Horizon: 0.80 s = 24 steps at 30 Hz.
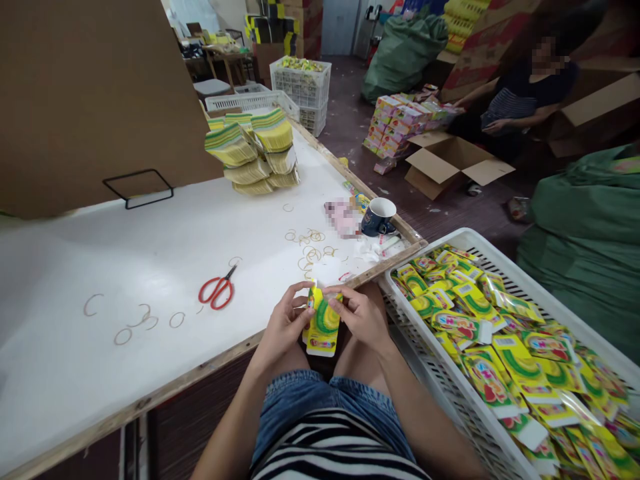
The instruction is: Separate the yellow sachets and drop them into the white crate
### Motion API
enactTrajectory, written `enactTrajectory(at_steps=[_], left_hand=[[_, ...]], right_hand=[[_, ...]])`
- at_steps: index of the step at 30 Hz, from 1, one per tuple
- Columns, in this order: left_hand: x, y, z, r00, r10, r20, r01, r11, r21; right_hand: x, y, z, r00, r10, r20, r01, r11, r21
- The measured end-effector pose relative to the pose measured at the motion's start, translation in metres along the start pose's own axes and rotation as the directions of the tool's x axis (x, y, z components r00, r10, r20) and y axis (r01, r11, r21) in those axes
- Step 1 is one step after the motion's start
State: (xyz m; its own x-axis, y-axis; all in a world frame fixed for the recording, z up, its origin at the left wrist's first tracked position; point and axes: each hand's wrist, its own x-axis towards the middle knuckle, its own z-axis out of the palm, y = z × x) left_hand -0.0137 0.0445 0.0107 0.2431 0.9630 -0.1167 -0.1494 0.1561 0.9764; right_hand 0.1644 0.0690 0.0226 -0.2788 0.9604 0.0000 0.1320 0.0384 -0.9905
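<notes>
A small yellow and green printed carton [325, 327] is held upright above my lap, at the edge of the white table [200, 360]. My left hand [287, 317] pinches its left side near the top. On the upper right edge, the thumb and fingers of my right hand [363, 317] grip the same carton. White flaps show at its top end. To the right stands a white plastic basket [465, 237] heaped with similar yellow cartons [505, 360]. Red-handled scissors [217, 290] lie on the table left of my hands.
Stacks of flat cartons [255, 150], loose rubber bands [313, 253] and a dark mug [379, 217] stand or lie on the table. A large cardboard sheet [100, 100] rises at left. Beyond are an open cardboard box [450, 160], green sacks [590, 233] and a seated person [525, 100].
</notes>
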Motion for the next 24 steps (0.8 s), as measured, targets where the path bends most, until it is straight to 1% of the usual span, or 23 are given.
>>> enactTrajectory(at_steps=[3,5,7,11,14,16,19,21,24], left_hand=[[-0.003,0.000,0.004,1.000,-0.011,0.006,0.010,0.999,0.053],[-0.004,-0.001,0.005,1.000,-0.019,0.007,0.019,0.996,0.083],[-0.004,-0.001,0.006,1.000,-0.014,0.016,0.013,0.998,0.067],[-0.006,0.001,0.004,0.999,0.021,0.050,-0.020,1.000,-0.022],[-0.008,0.002,0.003,0.996,0.011,0.093,-0.005,0.998,-0.066],[-0.009,0.002,0.004,0.992,-0.004,0.125,0.017,0.994,-0.105],[-0.011,0.000,0.006,0.988,-0.018,0.154,0.043,0.986,-0.162],[-0.010,-0.001,0.007,0.989,-0.023,0.145,0.051,0.981,-0.186],[-0.009,-0.004,0.006,0.991,-0.029,0.127,0.053,0.980,-0.194]], right_hand=[[-0.002,-0.003,-0.001,0.999,-0.018,-0.034,0.015,0.996,-0.089],[-0.003,0.001,0.000,0.999,-0.037,-0.036,0.033,0.993,-0.114],[-0.005,0.008,0.001,0.999,-0.047,-0.026,0.045,0.997,-0.060],[-0.008,0.025,-0.001,0.999,-0.037,-0.017,0.039,0.989,0.143],[-0.009,0.030,-0.006,0.999,-0.017,0.027,0.012,0.985,0.169],[-0.008,0.029,-0.010,0.998,-0.022,0.054,0.014,0.990,0.143],[-0.006,0.025,-0.014,0.995,-0.085,0.042,0.084,0.996,0.035],[-0.004,0.024,-0.014,0.992,-0.130,-0.002,0.129,0.991,-0.032],[-0.002,0.026,-0.012,0.987,-0.119,-0.104,0.116,0.993,-0.033]])
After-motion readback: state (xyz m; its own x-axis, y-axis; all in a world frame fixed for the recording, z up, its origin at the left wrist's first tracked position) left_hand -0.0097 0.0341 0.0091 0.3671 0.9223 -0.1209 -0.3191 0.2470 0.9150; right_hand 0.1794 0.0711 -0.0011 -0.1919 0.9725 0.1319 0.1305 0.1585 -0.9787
